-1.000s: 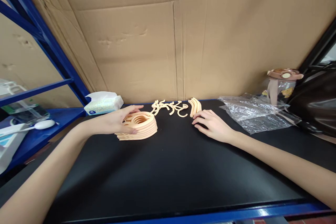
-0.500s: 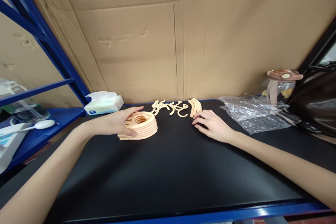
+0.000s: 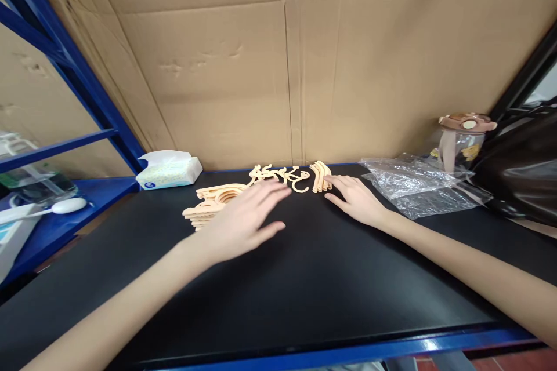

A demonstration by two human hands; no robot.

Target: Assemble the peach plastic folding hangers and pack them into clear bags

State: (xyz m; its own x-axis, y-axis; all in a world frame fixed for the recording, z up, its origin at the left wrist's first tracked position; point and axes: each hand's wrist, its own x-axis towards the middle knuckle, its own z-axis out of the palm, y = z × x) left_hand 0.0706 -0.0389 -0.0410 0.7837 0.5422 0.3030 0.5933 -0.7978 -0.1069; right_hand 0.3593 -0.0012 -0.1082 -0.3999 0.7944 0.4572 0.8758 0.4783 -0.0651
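Observation:
My left hand (image 3: 241, 221) is open, its fingers stretched out and pointing right, and it holds nothing. Partly behind it sits a stack of beige curved plastic pieces (image 3: 201, 208) that look like hanger parts; the hand hides the stack's right side. Farther back lies a small heap of beige hooks (image 3: 299, 184). To their right several beige curved bars (image 3: 319, 177) lie side by side. My right hand (image 3: 355, 200) rests open at these bars, fingertips at their right edge; whether they press on them I cannot tell.
A tissue pack (image 3: 169, 171) stands at the back left of the black table (image 3: 304, 290). Crumpled clear plastic bags (image 3: 413, 185) lie at the right, before a lidded bottle (image 3: 461, 142) and a dark bag (image 3: 522, 168). A cardboard wall (image 3: 217, 87) closes off the back.
My left hand has let go of the stack and moved right, in front of it. My right hand has shifted slightly at the bars.

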